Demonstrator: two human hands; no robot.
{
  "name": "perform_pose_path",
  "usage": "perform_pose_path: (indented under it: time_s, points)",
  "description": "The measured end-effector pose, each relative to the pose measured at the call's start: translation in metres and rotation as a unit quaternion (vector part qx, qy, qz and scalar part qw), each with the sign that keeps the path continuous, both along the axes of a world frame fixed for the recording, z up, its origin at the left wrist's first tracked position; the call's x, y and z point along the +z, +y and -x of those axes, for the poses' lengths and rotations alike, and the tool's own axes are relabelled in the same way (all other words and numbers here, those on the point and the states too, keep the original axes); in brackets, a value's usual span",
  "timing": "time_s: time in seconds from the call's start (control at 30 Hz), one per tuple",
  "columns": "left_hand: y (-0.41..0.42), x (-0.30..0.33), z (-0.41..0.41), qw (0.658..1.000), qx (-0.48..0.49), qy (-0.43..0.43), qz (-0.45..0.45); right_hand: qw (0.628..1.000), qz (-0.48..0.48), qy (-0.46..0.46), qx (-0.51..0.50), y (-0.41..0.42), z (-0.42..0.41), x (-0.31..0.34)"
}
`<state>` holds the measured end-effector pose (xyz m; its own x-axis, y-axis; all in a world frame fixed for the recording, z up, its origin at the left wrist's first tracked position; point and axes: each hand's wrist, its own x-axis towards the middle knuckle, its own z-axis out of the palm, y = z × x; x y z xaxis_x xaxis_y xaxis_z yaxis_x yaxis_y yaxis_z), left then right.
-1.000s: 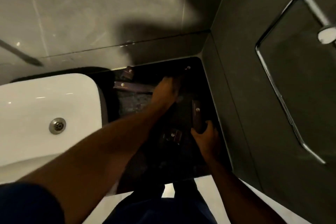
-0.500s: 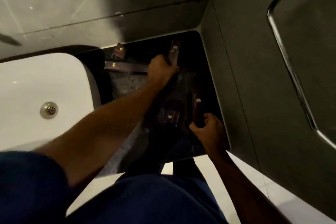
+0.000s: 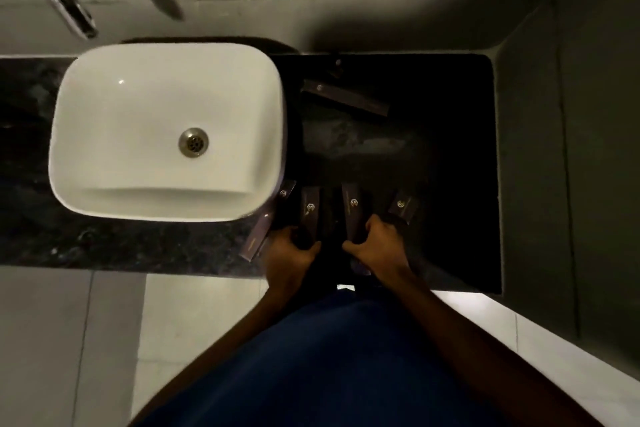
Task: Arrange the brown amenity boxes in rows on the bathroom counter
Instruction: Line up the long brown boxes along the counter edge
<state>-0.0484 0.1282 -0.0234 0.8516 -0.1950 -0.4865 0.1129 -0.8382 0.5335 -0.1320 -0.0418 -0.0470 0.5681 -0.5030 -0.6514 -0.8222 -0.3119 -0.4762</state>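
Both hands curled: left hand (image 3: 294,253) gripping second box (image 3: 310,215), right hand (image 3: 377,246) third box (image 3: 353,211).

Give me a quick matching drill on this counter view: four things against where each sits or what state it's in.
1. left hand
2. right hand
3. long brown box
4. white basin

a. lies alone at the counter's back
b. grips the third box in the front row
c. left of the boxes
d. grips the second box in the front row

Pairs: 1-d, 2-b, 3-a, 4-c

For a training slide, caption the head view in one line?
Both hands, left hand and right hand, line up brown amenity boxes beside the white sink.
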Motion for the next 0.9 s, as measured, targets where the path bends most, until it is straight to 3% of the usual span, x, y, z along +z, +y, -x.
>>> perform_pose_path:
  time_s: [0.23, 0.57, 0.73, 0.9]
  points:
    - [0.002, -0.012, 0.005, 0.999, -0.003, 0.008, 0.034, 1.0, 0.0, 0.003, -0.01, 0.027, -0.004, -0.002]
    - [-0.001, -0.02, 0.003, 0.999, -0.028, -0.022, 0.008, 0.999, -0.003, -0.011, -0.034, 0.03, -0.003, 0.001]
    - [0.008, -0.003, -0.011, 0.998, 0.039, -0.031, 0.026, 0.997, 0.017, -0.039, -0.057, 0.021, 0.006, 0.006]
    - [0.043, 0.004, -0.043, 0.993, 0.008, -0.104, -0.064, 0.986, 0.076, -0.027, -0.144, -0.028, 0.037, 0.011]
